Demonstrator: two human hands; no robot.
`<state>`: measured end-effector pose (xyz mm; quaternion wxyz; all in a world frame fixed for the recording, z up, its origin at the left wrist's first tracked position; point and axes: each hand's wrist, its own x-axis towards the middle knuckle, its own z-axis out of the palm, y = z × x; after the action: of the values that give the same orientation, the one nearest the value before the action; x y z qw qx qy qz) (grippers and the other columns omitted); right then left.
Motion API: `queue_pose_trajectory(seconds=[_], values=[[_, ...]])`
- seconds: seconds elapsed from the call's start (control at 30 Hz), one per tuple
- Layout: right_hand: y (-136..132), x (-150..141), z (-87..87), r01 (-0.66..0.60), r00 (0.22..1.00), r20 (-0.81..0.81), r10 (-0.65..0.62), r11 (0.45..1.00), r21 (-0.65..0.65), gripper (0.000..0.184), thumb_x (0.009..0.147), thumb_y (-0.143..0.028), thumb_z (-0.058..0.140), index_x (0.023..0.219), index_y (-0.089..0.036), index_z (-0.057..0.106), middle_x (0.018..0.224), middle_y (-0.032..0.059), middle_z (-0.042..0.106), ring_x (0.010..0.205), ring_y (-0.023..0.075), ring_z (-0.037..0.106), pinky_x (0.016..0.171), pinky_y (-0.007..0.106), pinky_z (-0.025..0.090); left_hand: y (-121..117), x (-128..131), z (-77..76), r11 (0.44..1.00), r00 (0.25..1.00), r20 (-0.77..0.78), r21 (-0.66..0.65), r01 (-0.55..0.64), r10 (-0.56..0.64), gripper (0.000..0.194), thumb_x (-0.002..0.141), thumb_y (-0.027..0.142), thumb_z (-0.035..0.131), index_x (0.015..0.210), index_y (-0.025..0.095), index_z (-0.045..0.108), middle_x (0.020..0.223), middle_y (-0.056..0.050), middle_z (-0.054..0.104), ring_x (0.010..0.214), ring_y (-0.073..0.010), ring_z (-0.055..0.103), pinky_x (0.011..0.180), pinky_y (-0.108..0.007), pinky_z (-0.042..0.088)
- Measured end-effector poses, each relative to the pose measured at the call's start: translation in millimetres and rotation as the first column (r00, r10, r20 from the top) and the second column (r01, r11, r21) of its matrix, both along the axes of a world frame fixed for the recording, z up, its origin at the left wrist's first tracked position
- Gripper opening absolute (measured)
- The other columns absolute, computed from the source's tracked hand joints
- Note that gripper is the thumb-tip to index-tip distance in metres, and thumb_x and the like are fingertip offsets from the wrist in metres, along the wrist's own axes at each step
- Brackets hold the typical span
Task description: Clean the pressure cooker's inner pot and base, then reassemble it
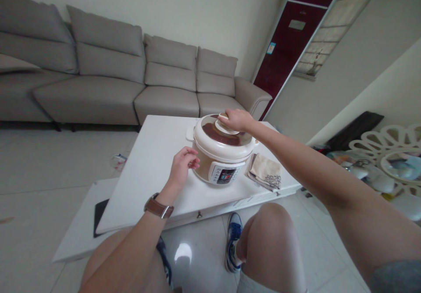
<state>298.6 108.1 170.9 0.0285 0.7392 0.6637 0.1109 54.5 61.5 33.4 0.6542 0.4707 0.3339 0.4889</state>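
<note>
A cream electric pressure cooker (215,176) with a control panel on its front stands on the white coffee table (154,152). Its round lid (200,138), with a brown see-through top, sits on the pot. My right hand (239,119) is closed around the lid's knob at the top. To the left of the cooker, my left hand (183,163) hovers with loosely bent fingers and nothing visible in them; a brown watch is on that wrist. A folded beige cloth (265,170) lies on the table just right of the cooker.
A grey sofa (171,102) runs along the wall behind the table. A low white board or shelf (79,223) with a dark flat object sits at the left. To the right are a dark red cabinet (286,34) and a white mirror frame (381,152). My knees are close to the table's drawers.
</note>
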Motion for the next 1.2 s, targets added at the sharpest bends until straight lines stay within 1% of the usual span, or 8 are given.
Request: queue_pose_trajectory(seconds=[0.27, 0.5, 0.67, 0.77, 1.07, 1.2], values=[[-1.6, -4.1, 1.8, 0.03, 1.0, 0.006, -0.03, 1.0, -0.004, 0.072, 0.099, -0.072, 0.029, 0.128, -0.017, 0.066, 0.124, 0.0217, 0.072, 0.114, 0.0386, 0.068, 0.093, 0.046, 0.051, -1.5, 3.6, 0.9, 1.0, 1.0, -0.001, -0.003, 0.008, -0.008, 0.015, 0.066, 0.028, 0.066, 0.078, 0.018, 0.064, 0.063, -0.002, 0.065, 0.053, -0.0143, 0.059, 0.054, -0.025, 0.044], [-3.3, -7.0, 1.8, 0.05, 0.999, -0.014, -0.049, 0.999, 0.015, 0.074, 0.099, -0.073, 0.028, 0.126, -0.016, 0.067, 0.124, 0.0222, 0.072, 0.113, 0.0386, 0.068, 0.091, 0.045, 0.051, -2.5, 5.4, 0.9, 1.0, 1.0, -0.024, 0.015, 0.008, -0.008, 0.015, 0.066, 0.029, 0.065, 0.077, 0.019, 0.064, 0.062, -0.002, 0.065, 0.053, -0.0146, 0.059, 0.055, -0.026, 0.043], [-2.2, -5.7, -0.1, 0.059, 0.998, -0.029, -0.059, 0.998, 0.014, 0.073, 0.099, -0.073, 0.029, 0.126, -0.017, 0.067, 0.125, 0.0219, 0.072, 0.114, 0.0379, 0.068, 0.093, 0.045, 0.05, -2.4, 6.0, 0.1, 1.0, 0.999, -0.036, 0.011, 0.011, -0.011, 0.015, 0.066, 0.028, 0.064, 0.078, 0.019, 0.063, 0.063, -0.002, 0.066, 0.053, -0.0148, 0.059, 0.055, -0.026, 0.043], [-2.5, -5.8, -0.2, 0.057, 0.998, -0.04, -0.057, 0.998, 0.014, 0.076, 0.099, -0.075, 0.028, 0.127, -0.017, 0.067, 0.126, 0.0227, 0.071, 0.114, 0.0393, 0.068, 0.093, 0.046, 0.05, -2.2, 6.1, -0.1, 1.0, 0.999, -0.039, 0.011, 0.013, -0.013, 0.015, 0.067, 0.028, 0.064, 0.079, 0.019, 0.063, 0.063, -0.002, 0.066, 0.054, -0.0152, 0.06, 0.055, -0.026, 0.044], [-2.3, -6.8, -0.8, 0.06, 0.997, -0.059, -0.058, 0.998, 0.027, 0.081, 0.097, -0.078, 0.027, 0.128, -0.015, 0.068, 0.126, 0.0233, 0.072, 0.115, 0.0394, 0.068, 0.093, 0.045, 0.051, -2.5, 7.3, -0.1, 1.0, 0.997, -0.072, 0.017, 0.018, -0.016, 0.018, 0.066, 0.03, 0.064, 0.079, 0.019, 0.062, 0.063, -0.001, 0.066, 0.054, -0.0146, 0.06, 0.056, -0.027, 0.045], [-1.7, -4.7, -1.2, 0.027, 0.999, -0.047, -0.026, 0.999, 0.025, 0.08, 0.097, -0.077, 0.028, 0.128, -0.015, 0.068, 0.126, 0.0236, 0.072, 0.114, 0.0397, 0.068, 0.092, 0.045, 0.051, -3.5, 7.3, 0.2, 1.0, 0.996, -0.089, 0.016, 0.027, -0.025, 0.019, 0.065, 0.031, 0.063, 0.08, 0.019, 0.062, 0.063, 0.0, 0.066, 0.054, -0.0139, 0.06, 0.056, -0.026, 0.045]])
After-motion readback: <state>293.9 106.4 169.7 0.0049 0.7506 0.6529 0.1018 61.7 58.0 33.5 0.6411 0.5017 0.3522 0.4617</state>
